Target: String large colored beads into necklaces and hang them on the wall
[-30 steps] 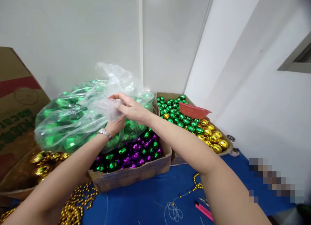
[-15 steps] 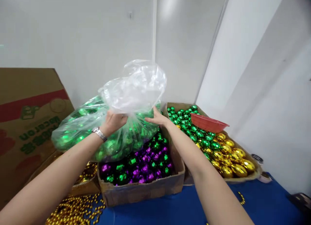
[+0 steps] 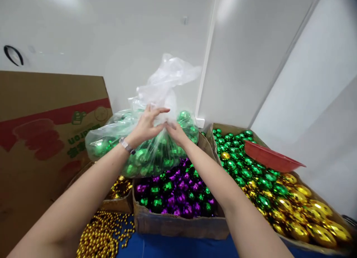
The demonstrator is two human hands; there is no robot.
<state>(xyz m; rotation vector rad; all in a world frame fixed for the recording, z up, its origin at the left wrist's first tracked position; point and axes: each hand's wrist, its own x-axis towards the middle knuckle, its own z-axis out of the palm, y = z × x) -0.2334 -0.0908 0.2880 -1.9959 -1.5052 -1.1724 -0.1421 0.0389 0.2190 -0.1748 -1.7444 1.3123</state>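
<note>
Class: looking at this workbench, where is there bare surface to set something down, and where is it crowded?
One bare patch shows: the blue tabletop at the near edge, between the gold bead strands and the middle cardboard box. Behind it, bauble boxes stand packed side by side, the bag of green baubles above.

The bag (image 3: 156,113) is thin clear plastic, crinkled and glossy. The green balls (image 3: 145,157) inside it have a mirror-bright faceted finish, like the purple balls (image 3: 181,187) and gold balls (image 3: 304,209). The boxes (image 3: 178,224) are matt brown cardboard, rough at the edges. The bowl (image 3: 270,159) is red plastic. The gold beads (image 3: 103,235) are shiny. The watch (image 3: 126,145) looks like polished metal.
</note>
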